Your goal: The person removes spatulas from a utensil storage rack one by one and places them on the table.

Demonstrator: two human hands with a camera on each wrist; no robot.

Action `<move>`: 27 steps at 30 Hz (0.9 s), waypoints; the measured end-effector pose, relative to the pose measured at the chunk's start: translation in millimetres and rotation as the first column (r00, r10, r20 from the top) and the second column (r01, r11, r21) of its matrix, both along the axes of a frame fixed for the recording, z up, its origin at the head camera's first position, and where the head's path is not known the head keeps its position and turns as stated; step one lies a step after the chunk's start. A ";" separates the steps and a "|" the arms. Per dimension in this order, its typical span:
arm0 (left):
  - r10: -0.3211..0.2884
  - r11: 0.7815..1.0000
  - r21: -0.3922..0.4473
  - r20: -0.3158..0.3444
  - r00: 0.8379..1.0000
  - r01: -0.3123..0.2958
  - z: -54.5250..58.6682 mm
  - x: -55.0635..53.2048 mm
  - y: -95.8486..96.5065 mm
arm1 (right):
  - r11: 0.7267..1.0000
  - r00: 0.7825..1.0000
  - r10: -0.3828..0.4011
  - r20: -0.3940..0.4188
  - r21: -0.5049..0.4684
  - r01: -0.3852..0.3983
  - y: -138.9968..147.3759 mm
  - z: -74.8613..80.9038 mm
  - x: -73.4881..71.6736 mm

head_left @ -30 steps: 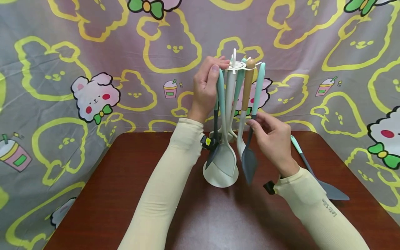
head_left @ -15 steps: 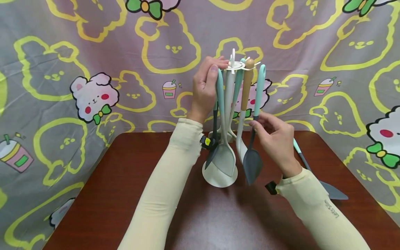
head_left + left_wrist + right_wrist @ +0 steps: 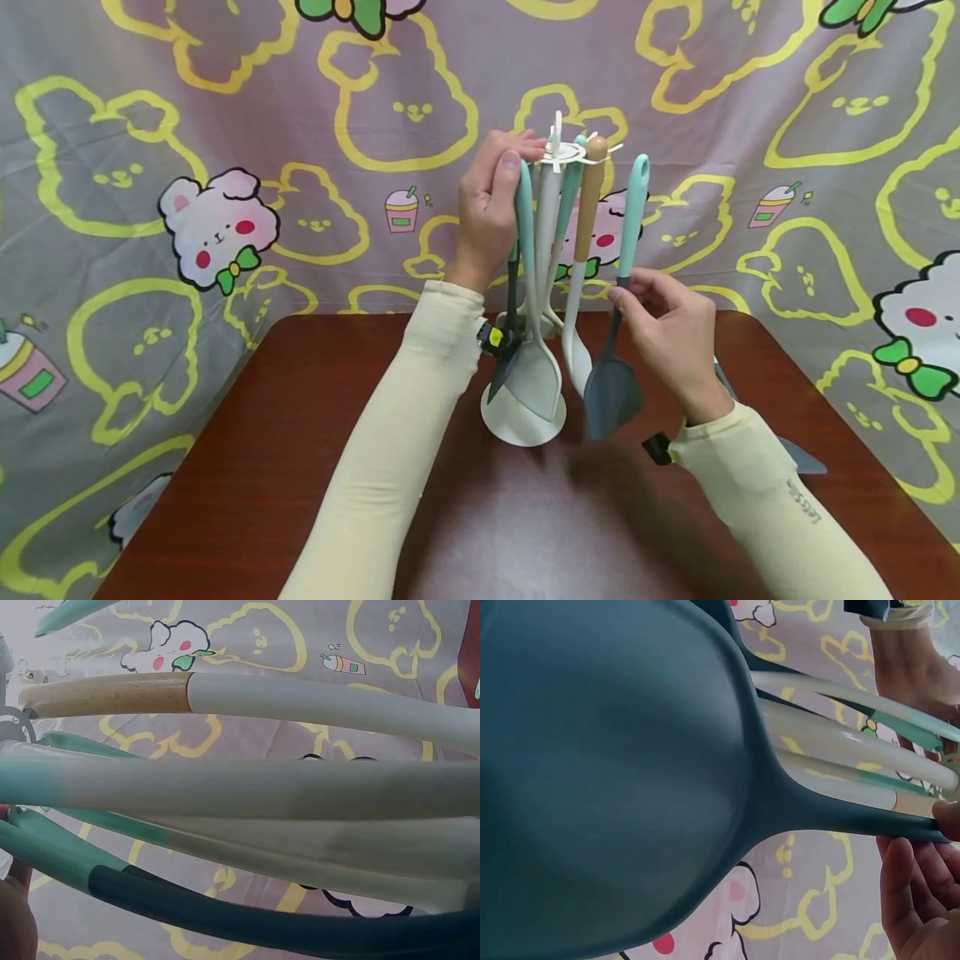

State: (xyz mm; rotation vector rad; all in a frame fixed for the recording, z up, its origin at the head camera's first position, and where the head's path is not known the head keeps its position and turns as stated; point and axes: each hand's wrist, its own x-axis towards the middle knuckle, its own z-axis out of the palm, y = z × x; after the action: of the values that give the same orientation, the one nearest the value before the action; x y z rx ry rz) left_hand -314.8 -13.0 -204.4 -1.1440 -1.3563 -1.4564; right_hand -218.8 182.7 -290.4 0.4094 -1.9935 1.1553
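My right hand [image 3: 671, 329] pinches the dark shaft of a spatula [image 3: 613, 396] with a mint handle, just below where the colours meet. The spatula hangs upright; its handle top stands apart from the nearest hook of the white utensil rack [image 3: 564, 152]. In the right wrist view, its broad dark blade fills the left side. High on the rack, my left hand [image 3: 491, 187] holds the rim, thumb in front beside the mint handles. Hanging on the rack are a pale turner [image 3: 536, 375], a dark utensil [image 3: 225, 919] and a wooden-handled white utensil [image 3: 588, 204].
Another dark-bladed turner [image 3: 804, 458] lies on the brown table [image 3: 322, 433], partly hidden behind my right forearm. The rack's round white base [image 3: 523, 425] stands mid-table. A patterned cloth [image 3: 247, 133] hangs behind the table.
My right hand has moved a little right with the spatula, taking its handle away from the rack's hook. The blade has turned to face the head camera more. The left hand stays on the rack.
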 end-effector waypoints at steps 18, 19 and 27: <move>0.034 0.999 -0.022 0.040 0.999 -0.033 9.2 24.9 1.3 | 0.992 0.976 -0.129 0.173 0.025 0.127 42.1 9.8 -9.4; 0.036 0.999 -0.024 0.045 0.998 -0.035 10.5 28.8 0.8 | 0.991 0.971 -0.137 0.193 0.031 0.134 44.5 8.5 -12.3; 0.042 0.999 -0.025 0.060 0.997 -0.040 11.7 31.8 -1.3 | 0.980 0.934 -0.187 0.305 0.118 0.158 55.1 -1.3 -30.9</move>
State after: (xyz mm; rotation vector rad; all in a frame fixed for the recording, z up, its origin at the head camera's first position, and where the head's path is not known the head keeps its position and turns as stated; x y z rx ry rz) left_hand -283.0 -14.3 -192.7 -1.0891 -1.4344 -1.4591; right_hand -249.7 237.8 -291.7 0.0931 -2.3136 1.0713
